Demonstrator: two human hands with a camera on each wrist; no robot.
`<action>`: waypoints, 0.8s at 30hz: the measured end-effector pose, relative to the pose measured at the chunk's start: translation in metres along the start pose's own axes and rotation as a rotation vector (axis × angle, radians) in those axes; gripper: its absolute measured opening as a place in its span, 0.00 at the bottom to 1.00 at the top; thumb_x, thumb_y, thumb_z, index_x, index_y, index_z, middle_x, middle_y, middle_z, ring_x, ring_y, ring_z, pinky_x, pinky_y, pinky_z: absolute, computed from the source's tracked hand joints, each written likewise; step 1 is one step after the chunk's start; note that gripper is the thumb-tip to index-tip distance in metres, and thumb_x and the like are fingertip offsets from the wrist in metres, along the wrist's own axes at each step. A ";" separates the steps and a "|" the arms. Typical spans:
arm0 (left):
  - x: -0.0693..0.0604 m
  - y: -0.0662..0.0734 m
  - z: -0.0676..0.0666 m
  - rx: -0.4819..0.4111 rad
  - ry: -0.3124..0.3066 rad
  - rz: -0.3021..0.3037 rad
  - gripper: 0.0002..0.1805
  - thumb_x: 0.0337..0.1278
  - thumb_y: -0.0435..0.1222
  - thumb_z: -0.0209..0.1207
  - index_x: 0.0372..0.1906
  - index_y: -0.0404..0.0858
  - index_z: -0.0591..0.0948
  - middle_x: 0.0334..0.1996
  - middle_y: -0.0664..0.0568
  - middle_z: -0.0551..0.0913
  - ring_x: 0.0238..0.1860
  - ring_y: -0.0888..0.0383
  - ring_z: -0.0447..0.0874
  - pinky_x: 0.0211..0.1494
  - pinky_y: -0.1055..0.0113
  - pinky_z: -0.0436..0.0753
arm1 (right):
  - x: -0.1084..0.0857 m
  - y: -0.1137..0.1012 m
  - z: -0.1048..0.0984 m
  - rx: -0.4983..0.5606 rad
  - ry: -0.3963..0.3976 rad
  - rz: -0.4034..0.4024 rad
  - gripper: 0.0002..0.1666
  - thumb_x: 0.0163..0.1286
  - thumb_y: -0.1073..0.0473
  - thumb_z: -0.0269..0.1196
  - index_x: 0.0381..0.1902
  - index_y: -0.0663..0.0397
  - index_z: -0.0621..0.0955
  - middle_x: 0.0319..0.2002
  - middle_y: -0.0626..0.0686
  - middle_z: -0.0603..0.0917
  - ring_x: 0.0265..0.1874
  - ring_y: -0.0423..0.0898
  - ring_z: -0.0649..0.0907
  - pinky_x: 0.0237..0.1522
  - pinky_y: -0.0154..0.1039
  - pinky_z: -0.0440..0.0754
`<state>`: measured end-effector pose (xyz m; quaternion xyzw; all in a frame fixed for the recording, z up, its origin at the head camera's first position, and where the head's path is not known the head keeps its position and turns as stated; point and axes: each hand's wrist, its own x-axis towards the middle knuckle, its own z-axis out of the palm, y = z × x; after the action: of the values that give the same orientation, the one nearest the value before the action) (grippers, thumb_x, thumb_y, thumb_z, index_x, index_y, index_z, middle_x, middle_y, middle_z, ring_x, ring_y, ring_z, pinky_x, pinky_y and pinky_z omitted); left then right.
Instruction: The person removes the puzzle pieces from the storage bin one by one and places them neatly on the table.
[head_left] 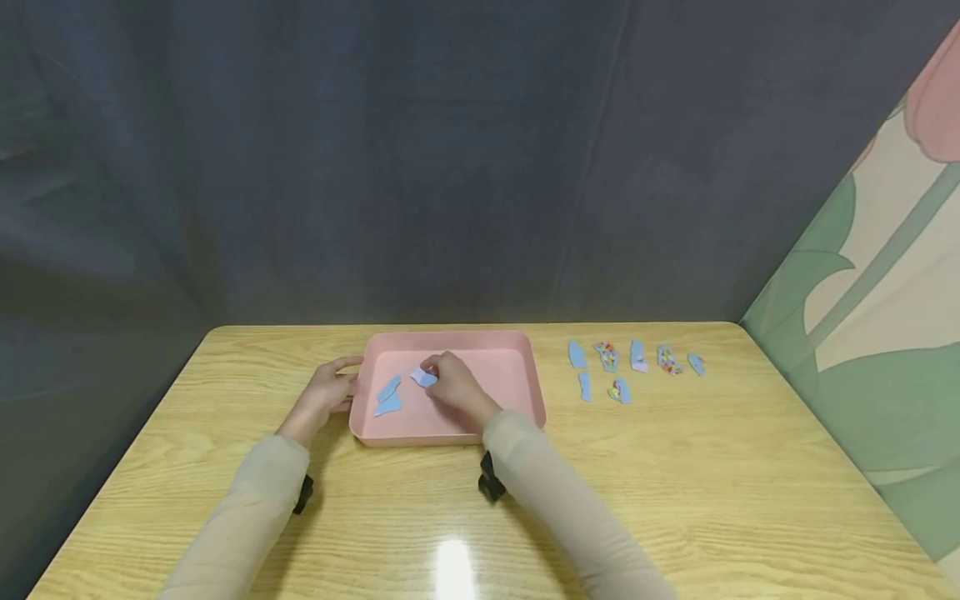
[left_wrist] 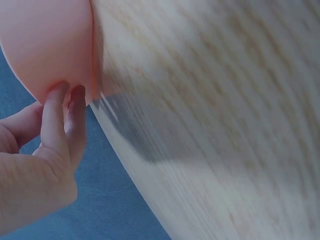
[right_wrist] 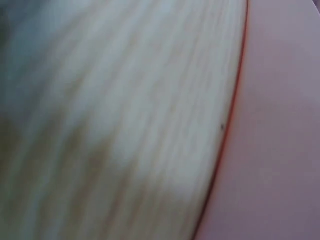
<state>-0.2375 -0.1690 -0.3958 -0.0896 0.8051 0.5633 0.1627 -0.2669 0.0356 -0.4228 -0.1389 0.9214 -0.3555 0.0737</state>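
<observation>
A pink tray (head_left: 450, 439) lies on the table. Against its left outer wall rests my left hand (head_left: 330, 390); the left wrist view shows the hand's (left_wrist: 47, 145) fingertips touching the pink wall (left_wrist: 50, 45). Over the tray floor, my right hand (head_left: 454, 387) pinches a blue and pale lilac puzzle piece (head_left: 422, 377), its right end hidden by the fingers. To the left of it in the tray lie two blue puzzle pieces (head_left: 388, 405), close together. The right wrist view shows only the tray's wall (right_wrist: 280, 130) and the tabletop, not the hand.
Right of the tray, several puzzle pieces lie in two rows on the wooden table (head_left: 712, 467), among them a plain blue piece (head_left: 577, 355) and a multicoloured piece (head_left: 668, 360). A dark curtain (head_left: 465, 167) hangs behind, and a flower-patterned cloth (head_left: 885, 333) at the right.
</observation>
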 end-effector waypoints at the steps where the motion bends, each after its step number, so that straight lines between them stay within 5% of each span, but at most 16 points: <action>1: 0.000 0.000 0.000 0.000 0.002 0.000 0.28 0.70 0.28 0.41 0.73 0.36 0.57 0.68 0.31 0.65 0.63 0.42 0.74 0.51 0.64 0.84 | 0.000 0.000 0.000 0.024 0.002 0.005 0.23 0.55 0.75 0.64 0.51 0.64 0.81 0.48 0.60 0.84 0.46 0.49 0.80 0.51 0.41 0.80; 9: 0.002 -0.001 -0.002 -0.003 -0.009 -0.009 0.29 0.69 0.27 0.41 0.74 0.36 0.57 0.69 0.32 0.63 0.64 0.41 0.72 0.53 0.62 0.83 | -0.008 -0.003 -0.005 0.161 -0.009 0.091 0.23 0.54 0.78 0.51 0.45 0.61 0.83 0.45 0.59 0.83 0.37 0.47 0.73 0.39 0.35 0.71; 15: 0.002 0.000 -0.002 -0.005 -0.009 -0.013 0.29 0.69 0.26 0.41 0.74 0.37 0.57 0.70 0.33 0.62 0.64 0.42 0.72 0.51 0.63 0.83 | -0.015 -0.006 -0.016 0.402 -0.067 0.182 0.26 0.52 0.75 0.49 0.49 0.62 0.80 0.44 0.58 0.80 0.29 0.42 0.71 0.28 0.31 0.70; 24: 0.002 -0.001 -0.001 -0.012 -0.011 -0.015 0.30 0.67 0.26 0.43 0.74 0.37 0.56 0.70 0.32 0.60 0.65 0.42 0.72 0.48 0.65 0.84 | -0.016 -0.005 -0.026 0.569 -0.129 0.221 0.29 0.56 0.74 0.52 0.58 0.59 0.76 0.53 0.59 0.79 0.31 0.43 0.75 0.38 0.33 0.76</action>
<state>-0.2394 -0.1705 -0.3967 -0.0936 0.8001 0.5673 0.1711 -0.2567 0.0536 -0.3991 -0.0340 0.7877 -0.5795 0.2063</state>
